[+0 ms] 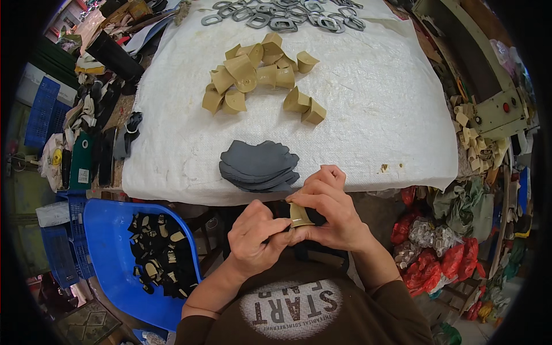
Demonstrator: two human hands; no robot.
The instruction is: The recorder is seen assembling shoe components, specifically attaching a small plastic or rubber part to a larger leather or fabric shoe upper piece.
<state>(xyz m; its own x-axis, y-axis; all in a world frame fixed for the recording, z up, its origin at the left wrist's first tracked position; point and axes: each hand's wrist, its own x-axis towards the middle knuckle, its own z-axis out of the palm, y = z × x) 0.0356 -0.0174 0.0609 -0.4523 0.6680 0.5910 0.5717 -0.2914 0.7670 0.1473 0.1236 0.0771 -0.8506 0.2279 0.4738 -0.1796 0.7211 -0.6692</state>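
In front of my chest, just off the table's near edge, I hold a tan shoe heel (299, 216). My right hand (329, 208) grips it with the thumb below and the fingers curled over the top. My left hand (256, 236) is closed, its thumb and forefinger pinched at the heel's left edge; whether something thin is also between them cannot be made out. A stack of dark grey cut pieces (259, 164) lies at the table edge just beyond my hands. Farther back sits a loose pile of tan shoe heels (241, 72), with two more heels (305, 105) to its right.
White woven sheeting (368, 132) covers the table. Many grey ring-shaped pieces (283, 24) lie at its far end. At my lower left stands a blue tub (109, 259) holding black and tan pieces (161, 253). Red plastic bags (428, 270) sit low on the right, below a green-grey machine (499, 112).
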